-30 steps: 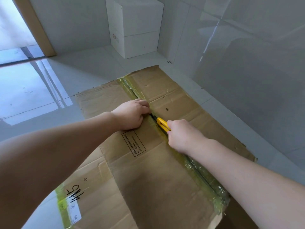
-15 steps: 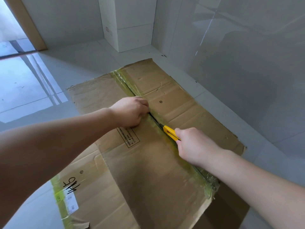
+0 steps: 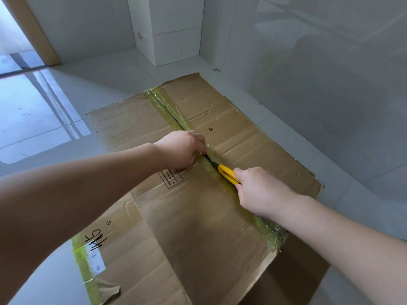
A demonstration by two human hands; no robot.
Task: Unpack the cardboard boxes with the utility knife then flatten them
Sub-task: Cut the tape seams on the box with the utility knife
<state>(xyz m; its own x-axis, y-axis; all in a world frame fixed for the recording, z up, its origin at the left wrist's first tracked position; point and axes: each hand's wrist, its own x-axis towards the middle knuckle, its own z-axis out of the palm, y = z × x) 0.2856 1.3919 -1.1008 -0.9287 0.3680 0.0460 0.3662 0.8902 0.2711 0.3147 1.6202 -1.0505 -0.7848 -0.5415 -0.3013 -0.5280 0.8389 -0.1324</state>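
A flattened brown cardboard box (image 3: 198, 227) lies on the tiled floor, and a seam of yellowish tape (image 3: 167, 106) runs diagonally across it. My right hand (image 3: 262, 192) grips a yellow utility knife (image 3: 228, 173) whose dark blade sits in the seam, pointing away from me. My left hand (image 3: 180, 148) rests on the cardboard just left of the seam, a short way beyond the blade. Its fingers are curled over the cut edge of the flap. The near end of the tape (image 3: 273, 236) is crumpled at the box's edge.
A glossy tiled wall (image 3: 319, 84) stands close along the right side of the box. A white block (image 3: 169, 40) fills the far corner. A doorway (image 3: 15, 53) opens at the far left. Black handwriting and a white label (image 3: 97, 263) mark the near-left flap.
My right hand has drawn the knife along the taped seam toward me, widening the gap to my left hand. My left hand has stayed at the same spot on the flap.
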